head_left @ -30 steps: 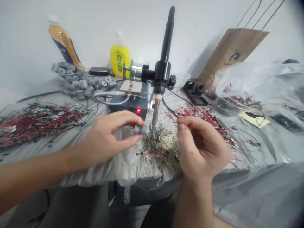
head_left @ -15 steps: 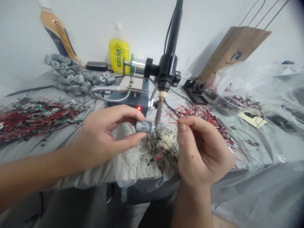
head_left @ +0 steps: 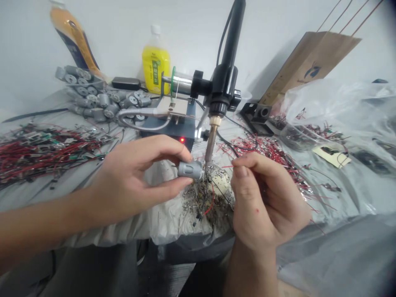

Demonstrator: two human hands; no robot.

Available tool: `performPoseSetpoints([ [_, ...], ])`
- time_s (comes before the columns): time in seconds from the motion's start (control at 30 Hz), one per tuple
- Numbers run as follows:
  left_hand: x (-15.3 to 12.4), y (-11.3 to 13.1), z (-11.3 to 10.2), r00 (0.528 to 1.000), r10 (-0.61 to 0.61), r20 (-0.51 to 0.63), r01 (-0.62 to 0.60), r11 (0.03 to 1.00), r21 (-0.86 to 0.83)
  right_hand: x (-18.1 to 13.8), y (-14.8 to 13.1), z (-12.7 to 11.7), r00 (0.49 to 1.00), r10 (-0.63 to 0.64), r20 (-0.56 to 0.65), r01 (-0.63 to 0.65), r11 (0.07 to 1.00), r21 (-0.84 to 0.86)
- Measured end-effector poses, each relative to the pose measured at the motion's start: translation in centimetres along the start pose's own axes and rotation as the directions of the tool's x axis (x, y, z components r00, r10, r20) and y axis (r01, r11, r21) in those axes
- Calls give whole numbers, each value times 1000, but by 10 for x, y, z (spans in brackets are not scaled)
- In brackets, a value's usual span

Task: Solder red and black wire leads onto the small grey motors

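Between the thumb and fingers of my left hand (head_left: pixel 145 169) is a small grey electric motor (head_left: pixel 189 169), lying on its side. Its right end is close to the tip of a soldering iron (head_left: pixel 211 144) that points down from a stand; whether they touch I cannot tell. To the right of the tip, my right hand (head_left: pixel 266 198) pinches a thin red wire (head_left: pixel 228 166), whose free end points left toward the iron. Below the motor hang a red and a black wire (head_left: pixel 213 198), over a heap of solder scraps (head_left: pixel 201 202).
A solder feeder box (head_left: pixel 167 133) with a solder spool (head_left: pixel 182 84) stands behind my left hand. Piled motors (head_left: pixel 105 101) and red-wired parts (head_left: pixel 46 154) lie left. Red wires (head_left: pixel 272 152), a clear tub (head_left: pixel 298 136) and a paper bag (head_left: pixel 309 68) are right.
The motor in my left hand shows slightly lower and farther right. My right hand and its red wire also sit a little lower. The whole view has shifted slightly.
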State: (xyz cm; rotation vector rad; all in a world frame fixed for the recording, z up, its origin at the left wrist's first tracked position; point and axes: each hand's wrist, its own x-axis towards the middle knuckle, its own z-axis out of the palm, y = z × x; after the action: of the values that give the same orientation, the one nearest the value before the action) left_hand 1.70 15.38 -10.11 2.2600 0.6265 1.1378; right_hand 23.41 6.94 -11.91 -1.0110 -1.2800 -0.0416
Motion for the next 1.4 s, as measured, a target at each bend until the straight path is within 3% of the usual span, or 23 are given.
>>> performPoseSetpoints([
  [0.17,2,0,-2,1000,-6,4,6,999,-38,1,-2,-3,998,-25,59,28,998,-52],
  [0.63,3,4,-1,999,54,-5,-54,997,-54,1,-3,-3,996,-30,83,37,995,-90],
  [1.1,5,-1,-2,997,82,-5,-82,997,2,3,-4,-7,988,-43,151,50,998,-43],
  [1.4,2,-2,0,999,45,-26,-45,999,-5,2,-4,-1,993,-34,115,33,999,3],
])
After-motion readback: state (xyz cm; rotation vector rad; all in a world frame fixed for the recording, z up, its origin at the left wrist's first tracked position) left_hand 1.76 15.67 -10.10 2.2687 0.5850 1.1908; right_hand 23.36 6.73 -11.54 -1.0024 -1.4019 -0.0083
